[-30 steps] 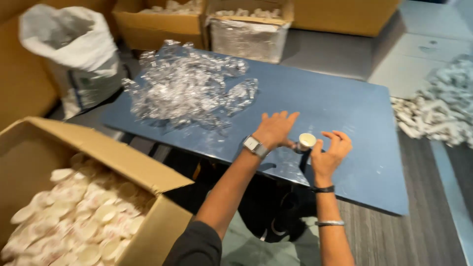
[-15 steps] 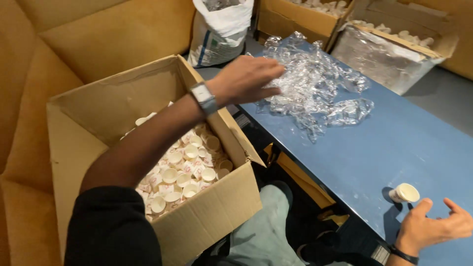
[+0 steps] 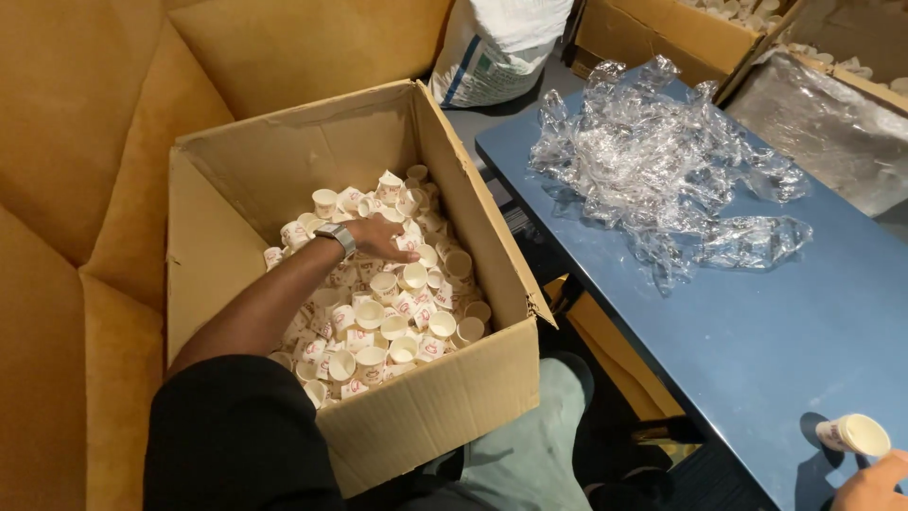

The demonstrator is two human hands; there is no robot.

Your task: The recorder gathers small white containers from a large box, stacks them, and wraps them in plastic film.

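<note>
My left hand (image 3: 378,237) reaches down into an open cardboard box (image 3: 430,407) on my left, its fingers resting on a loose heap of small white paper cups (image 3: 388,317) with red print. A silver watch sits on that wrist. Whether the fingers hold a cup I cannot tell. At the bottom right corner only the knuckles of my right hand (image 3: 875,484) show, on the blue table (image 3: 757,350), just beside a single paper cup (image 3: 854,435) lying on its side. The right hand touches nothing that I can see.
A pile of crumpled clear plastic wrap (image 3: 662,161) lies on the table's far part. A white sack (image 3: 497,47) and more cardboard boxes (image 3: 662,28) stand behind it. A tan padded sofa (image 3: 85,142) backs the cup box.
My view has swung left. My left hand has left the table, passed over the box flap and dropped onto the cups inside. My right hand stays by the single cup.
</note>
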